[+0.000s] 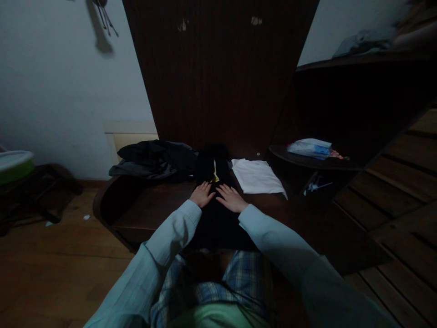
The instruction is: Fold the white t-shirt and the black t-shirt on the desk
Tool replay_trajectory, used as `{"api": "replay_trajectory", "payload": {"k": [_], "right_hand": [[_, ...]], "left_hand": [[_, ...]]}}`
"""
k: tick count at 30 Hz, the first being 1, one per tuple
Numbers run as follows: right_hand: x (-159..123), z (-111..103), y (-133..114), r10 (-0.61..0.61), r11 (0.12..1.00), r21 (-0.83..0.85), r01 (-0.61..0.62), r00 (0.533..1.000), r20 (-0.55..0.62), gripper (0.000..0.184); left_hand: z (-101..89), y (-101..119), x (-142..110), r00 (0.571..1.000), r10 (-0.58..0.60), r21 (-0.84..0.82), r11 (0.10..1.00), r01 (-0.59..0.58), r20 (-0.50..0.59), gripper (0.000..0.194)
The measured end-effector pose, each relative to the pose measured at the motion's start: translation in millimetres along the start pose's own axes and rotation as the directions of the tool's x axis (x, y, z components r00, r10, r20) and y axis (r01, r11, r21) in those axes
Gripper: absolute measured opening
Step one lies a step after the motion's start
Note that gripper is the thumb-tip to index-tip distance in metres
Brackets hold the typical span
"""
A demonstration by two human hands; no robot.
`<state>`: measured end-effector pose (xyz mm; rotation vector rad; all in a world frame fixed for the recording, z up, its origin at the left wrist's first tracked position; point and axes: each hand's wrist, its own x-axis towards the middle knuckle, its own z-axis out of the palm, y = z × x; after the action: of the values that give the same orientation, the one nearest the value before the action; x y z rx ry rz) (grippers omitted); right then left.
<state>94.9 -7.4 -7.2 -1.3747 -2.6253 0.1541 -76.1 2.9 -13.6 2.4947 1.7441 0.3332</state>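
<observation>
A black garment (218,230) lies spread on the dark wooden bench, running from its front edge toward the back panel. My left hand (202,194) rests flat on it, palm down, fingers stretched out. Beside it, my right hand (231,198) also lies flat on the cloth with its fingers spread. Just beyond my fingertips a small yellow and white patch (215,172) shows on the black fabric; I cannot make out what it is. Right of the garment is a folded white garment (257,176). To the left sits a loose heap of dark clothes (153,158).
The bench (153,209) has a raised, curved left end. A dark panel (218,82) rises behind it. On the right, a low rounded shelf (314,163) carries a blue and white plastic packet (309,148). Slatted wood (399,182) stands at far right, a green-sided tub (15,166) at far left.
</observation>
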Motion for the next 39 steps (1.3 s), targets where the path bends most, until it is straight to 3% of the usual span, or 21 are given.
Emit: {"api": "replay_trajectory", "payload": {"k": [8, 12, 16, 20, 24, 27, 32, 39], "right_hand": [[28, -3, 15, 0.023, 1.000, 0.004, -0.023, 1.000, 0.007, 0.053], [29, -1, 21, -0.015, 0.995, 0.098, 0.027, 0.993, -0.120, 0.045], [11, -8, 18, -0.045, 0.924, 0.348, 0.158, 0.949, -0.312, 0.029], [-33, -22, -3, -0.123, 0.832, 0.499, 0.243, 0.958, -0.260, 0.018], [-79, -30, -25, -0.309, 0.839, 0.408, 0.360, 0.933, -0.187, 0.017], [-97, -28, -31, -0.334, 0.884, 0.268, 0.384, 0.918, -0.213, 0.016], [-104, -20, -30, -0.319, 0.910, 0.179, 0.374, 0.907, -0.274, 0.015], [-102, -18, -30, -0.343, 0.919, 0.085, 0.385, 0.887, -0.310, 0.016]], "left_hand": [[-3.6, -8, 29, 0.999, -0.040, -0.013, 0.999, 0.039, -0.020, 0.051], [-8.4, -7, 29, 0.996, -0.022, 0.012, 1.000, 0.023, -0.087, 0.045], [-13.3, -4, 22, 0.988, 0.003, -0.034, 0.999, -0.009, -0.154, 0.036], [-16.2, -1, 19, 0.986, -0.008, -0.067, 0.998, -0.003, -0.167, 0.032], [-18.1, 1, 20, 0.987, -0.030, -0.061, 0.998, 0.020, -0.160, 0.032], [-18.7, 1, 20, 0.986, -0.031, -0.055, 0.998, 0.023, -0.161, 0.033], [-16.4, -1, 21, 0.983, -0.047, -0.140, 0.990, 0.021, -0.180, 0.033], [-13.0, -14, 26, 0.956, -0.220, -0.502, 0.860, 0.097, -0.192, 0.028]]}}
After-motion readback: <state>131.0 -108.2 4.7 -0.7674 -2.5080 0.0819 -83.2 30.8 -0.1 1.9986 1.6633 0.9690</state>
